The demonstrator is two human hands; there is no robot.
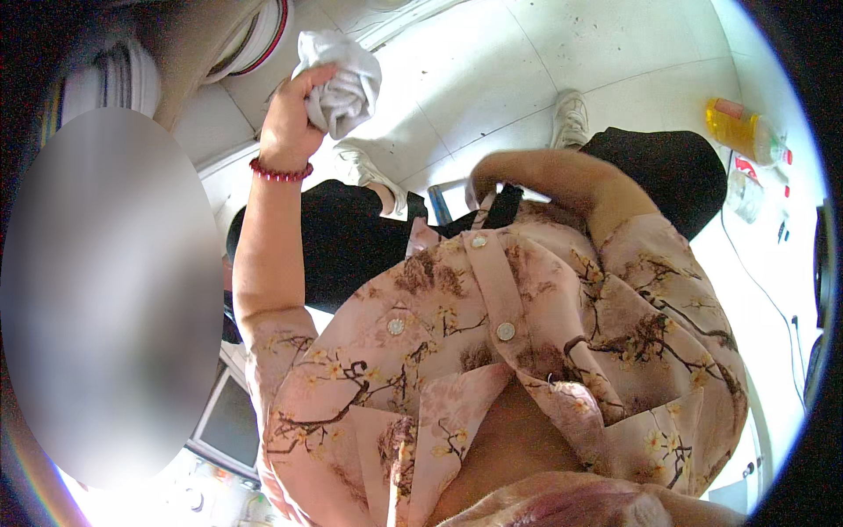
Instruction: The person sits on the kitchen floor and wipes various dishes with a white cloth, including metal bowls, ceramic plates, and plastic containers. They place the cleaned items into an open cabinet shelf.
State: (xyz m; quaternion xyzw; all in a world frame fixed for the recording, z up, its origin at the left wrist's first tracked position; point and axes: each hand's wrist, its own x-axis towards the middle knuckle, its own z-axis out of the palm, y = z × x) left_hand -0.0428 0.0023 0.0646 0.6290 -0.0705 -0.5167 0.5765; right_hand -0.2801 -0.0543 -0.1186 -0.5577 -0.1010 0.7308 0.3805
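Note:
My left hand (pixel 290 118), with a red bead bracelet at the wrist, is raised at the upper left and grips a bunched white cloth (pixel 346 85). Thumb and palm press on the cloth's left side; its folds bulge out to the right. My right forearm bends inward across my lap, and my right hand (pixel 479 184) is only partly visible near the shirt's hem, its fingers hidden. Beside it, between my knees, is a blue object (pixel 438 204) that I cannot identify. My patterned pink shirt (pixel 454 316) fills the lower middle.
Pale floor tiles (pixel 474 85) lie beyond my white shoes (pixel 570 118). At the right are a bottle of yellow liquid (pixel 734 125), a clear plastic bottle (pixel 745 197) and a thin cable (pixel 757 283). Round white objects with striped edges (pixel 260 39) are at upper left; a large blurred area covers the left.

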